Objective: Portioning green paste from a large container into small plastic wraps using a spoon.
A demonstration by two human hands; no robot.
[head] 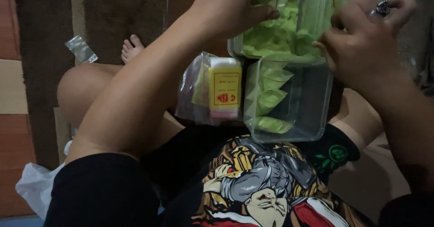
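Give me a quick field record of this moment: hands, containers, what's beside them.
left hand: grips the upper clear tub's left edge
right hand: at the upper tub's right side, ring on one finger
upper tub: tilted, full of green pieces
lower tub: on the lap, green packets stacked at its left
plastic bag: left of lower tub, holds a yellow box

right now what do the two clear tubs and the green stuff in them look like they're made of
The upper tub and lower tub look like thin clear plastic: glossy, see-through walls with pale rim glints. The green pieces look like soft crumpled sheets, perhaps thin wrappers or leaves; the dim light leaves it open. The left hand and right hand grip the upper tub.
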